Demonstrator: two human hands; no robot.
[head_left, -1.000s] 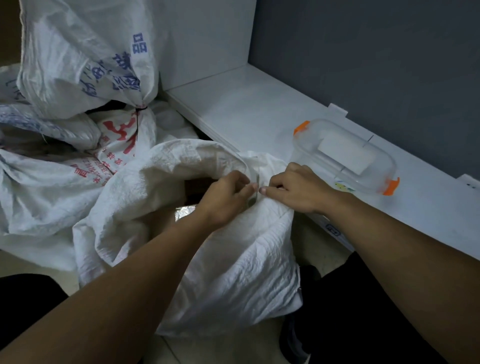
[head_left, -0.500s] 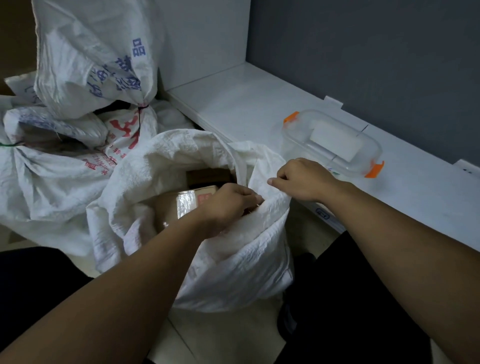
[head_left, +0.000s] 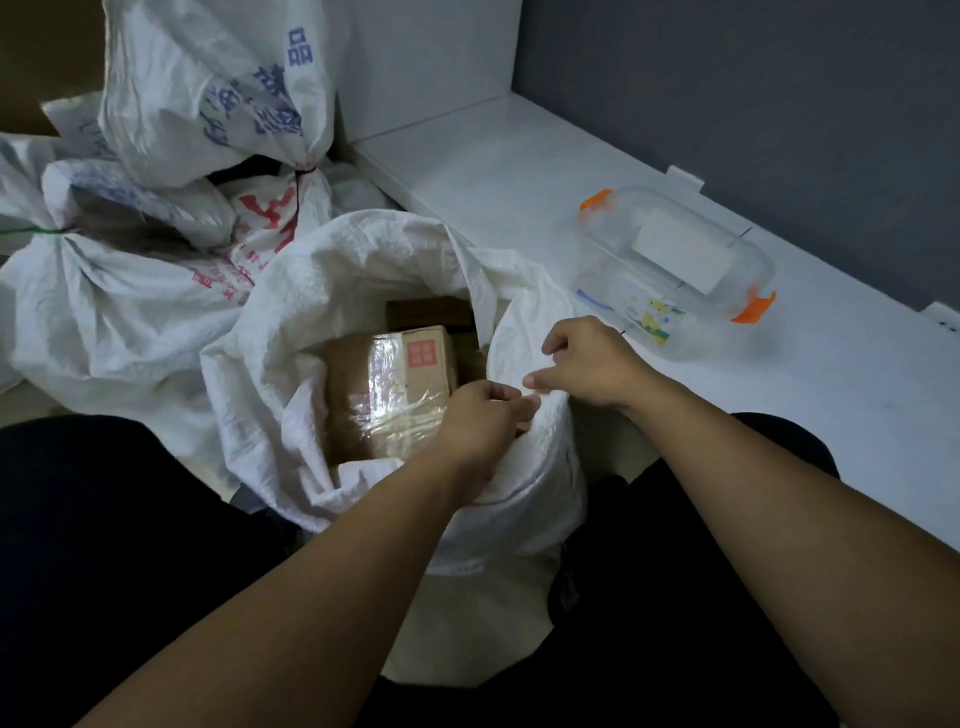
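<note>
left fingers (head_left: 511, 411) grip sack (head_left: 332, 270) rim, mouth open

One open white sack (head_left: 291, 291) stood in front, with at least three tied sacks (head_left: 208, 88) behind it (the heap hid any others). Two cardboard boxes (head_left: 395, 379) lay inside. One clear container (head_left: 675, 270) bore two orange clips (head_left: 756, 306). Two hands showed: left hand (head_left: 483, 415), right hand (head_left: 592, 364).

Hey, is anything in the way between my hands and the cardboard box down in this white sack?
Nothing visible does. The white sack gapes open and the taped cardboard box lies uncovered inside. The left hand grips the near rim beside the box; the right hand is at the rim further right.
</note>
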